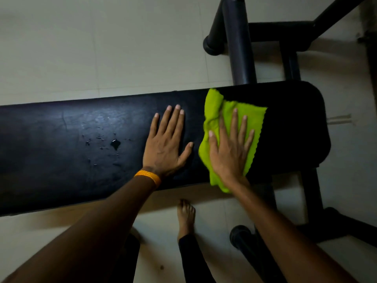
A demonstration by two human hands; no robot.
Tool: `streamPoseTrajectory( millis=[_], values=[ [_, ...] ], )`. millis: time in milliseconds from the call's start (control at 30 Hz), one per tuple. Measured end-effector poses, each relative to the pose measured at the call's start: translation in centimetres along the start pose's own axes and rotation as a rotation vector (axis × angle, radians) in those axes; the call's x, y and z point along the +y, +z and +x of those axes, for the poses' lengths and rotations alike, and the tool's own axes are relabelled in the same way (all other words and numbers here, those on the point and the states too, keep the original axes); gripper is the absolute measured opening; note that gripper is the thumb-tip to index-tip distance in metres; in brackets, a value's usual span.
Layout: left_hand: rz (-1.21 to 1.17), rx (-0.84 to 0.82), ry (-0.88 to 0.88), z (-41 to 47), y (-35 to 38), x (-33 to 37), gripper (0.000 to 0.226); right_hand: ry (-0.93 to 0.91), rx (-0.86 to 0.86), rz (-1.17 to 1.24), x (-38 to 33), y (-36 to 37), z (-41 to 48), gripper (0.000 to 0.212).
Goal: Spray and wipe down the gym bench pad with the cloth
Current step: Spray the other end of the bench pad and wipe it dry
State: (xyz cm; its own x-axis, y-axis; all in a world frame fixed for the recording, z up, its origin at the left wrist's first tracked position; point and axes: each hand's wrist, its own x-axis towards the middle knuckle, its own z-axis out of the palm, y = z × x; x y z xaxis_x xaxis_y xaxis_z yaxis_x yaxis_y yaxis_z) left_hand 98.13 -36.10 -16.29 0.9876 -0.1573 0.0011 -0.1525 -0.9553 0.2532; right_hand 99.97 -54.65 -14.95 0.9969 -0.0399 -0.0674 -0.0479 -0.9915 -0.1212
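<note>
A long black gym bench pad [61, 156] runs across the view from left to right. A bright green cloth [251, 117] lies flat on its right part. My right hand [229, 150] presses down on the cloth with fingers spread. My left hand [167, 144] rests flat on the bare pad just left of the cloth, fingers apart, with an orange band on the wrist. Small wet droplets [115, 144] glisten on the pad further left. No spray bottle is in view.
The bench's black metal frame [240, 48] rises behind the pad at the upper right, with legs and a foot [314, 201] at the lower right. My bare foot [185, 215] stands on the pale tiled floor [102, 48] just in front of the pad.
</note>
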Motion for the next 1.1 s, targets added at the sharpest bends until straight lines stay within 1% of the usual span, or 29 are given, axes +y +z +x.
streamPoseTrajectory(
  millis=[67, 133, 167, 200, 267, 300, 333, 367, 433, 500, 533, 600, 633, 667, 700, 767, 800, 867, 933, 967, 1033, 1067, 1100],
  values=[
    [-0.051, 0.01, 0.016, -0.1, -0.3, -0.2, 0.081, -0.137, -0.051, -0.039, -0.2, 0.1, -3.1, 0.06],
    [-0.067, 0.026, 0.016, -0.7, -0.7, -0.8, 0.079, -0.254, -0.104, -0.06, 0.5, -0.2, -1.5, 0.062],
    [-0.062, 0.036, 0.001, -1.2, -1.0, -1.2, 0.079, -0.283, -0.106, -0.072, 0.7, -0.3, 0.3, 0.062],
    [-0.058, 0.053, -0.024, -1.7, -1.4, -1.7, 0.079, -0.264, -0.09, -0.08, 0.5, -0.5, 2.4, 0.063],
    [-0.056, 0.081, -0.097, -2.6, -2.2, -3.3, 0.079, -0.073, -0.039, -0.025, -1.1, -0.4, 5.6, 0.064],
    [-0.058, 0.085, -0.136, -3.1, -2.5, -4.3, 0.08, 0.031, -0.022, 0.015, -2.5, -0.1, 5.8, 0.064],
    [-0.061, 0.088, -0.173, -3.6, -2.9, -5.4, 0.08, 0.087, -0.005, 0.045, -4.4, 0.2, 5.0, 0.063],
    [-0.06, 0.091, -0.203, -4.1, -3.2, -6.6, 0.08, 0.085, 0.007, 0.058, -6.2, 0.6, 3.2, 0.062],
    [-0.052, 0.103, -0.258, -5.0, -3.8, -8.8, 0.081, -0.019, -0.027, 0.06, -8.9, 1.1, -1.8, 0.06],
    [-0.051, 0.115, -0.312, -6.2, -4.5, -11.0, 0.082, -0.144, -0.075, 0.02, -9.4, 1.2, -5.3, 0.061],
    [-0.044, 0.114, -0.327, -6.8, -4.7, -12.1, 0.082, -0.194, -0.096, 0.006, -9.1, 1.1, -5.1, 0.061],
    [-0.016, 0.098, -0.348, -8.1, -5.1, -14.6, 0.082, -0.27, -0.1, -0.017, -8.4, 1.1, -1.9, 0.062],
    [-0.005, 0.09, -0.364, -8.8, -5.2, -15.7, 0.082, -0.266, -0.08, -0.033, -8.3, 1.0, 0.3, 0.062],
    [0.003, 0.083, -0.389, -9.3, -5.2, -16.8, 0.081, -0.211, -0.055, -0.023, -8.4, 1.0, 2.4, 0.063],
    [0.012, 0.07, -0.412, -9.8, -5.1, -17.5, 0.081, -0.119, -0.032, 0.005, -8.7, 1.0, 4.0, 0.064],
    [0.026, 0.042, -0.436, -10.3, -4.9, -18.1, 0.08, 0.038, 0.017, 0.04, -10.5, 1.3, 4.4, 0.064],
    [0.032, 0.036, -0.436, -10.3, -4.9, -18.0, 0.079, 0.05, 0.031, 0.045, -11.7, 1.5, 3.2, 0.062],
    [0.046, 0.028, -0.434, -10.2, -4.9, -17.8, 0.078, -0.053, -0.01, 0.037, -13.8, 1.7, -0.4, 0.059],
    [0.049, 0.023, -0.44, -10.1, -5.0, -17.7, 0.078, -0.221, -0.07, -0.013, -14.5, 1.6, -3.0, 0.059],
    [0.046, 0.024, -0.443, -10.2, -5.1, -17.7, 0.078, -0.314, -0.105, -0.033, -14.5, 1.4, -2.6, 0.059],
    [0.05, 0.023, -0.445, -10.1, -5.0, -17.7, 0.078, -0.475, -0.151, -0.05, -14.3, 1.4, 1.3, 0.06],
    [0.054, 0.021, -0.445, -10.1, -4.9, -17.7, 0.079, -0.493, -0.148, -0.053, -14.3, 1.4, 3.5, 0.06],
    [0.057, 0.018, -0.446, -10.0, -4.9, -17.7, 0.079, -0.437, -0.134, -0.038, -14.6, 1.4, 5.4, 0.06]
  ],
)
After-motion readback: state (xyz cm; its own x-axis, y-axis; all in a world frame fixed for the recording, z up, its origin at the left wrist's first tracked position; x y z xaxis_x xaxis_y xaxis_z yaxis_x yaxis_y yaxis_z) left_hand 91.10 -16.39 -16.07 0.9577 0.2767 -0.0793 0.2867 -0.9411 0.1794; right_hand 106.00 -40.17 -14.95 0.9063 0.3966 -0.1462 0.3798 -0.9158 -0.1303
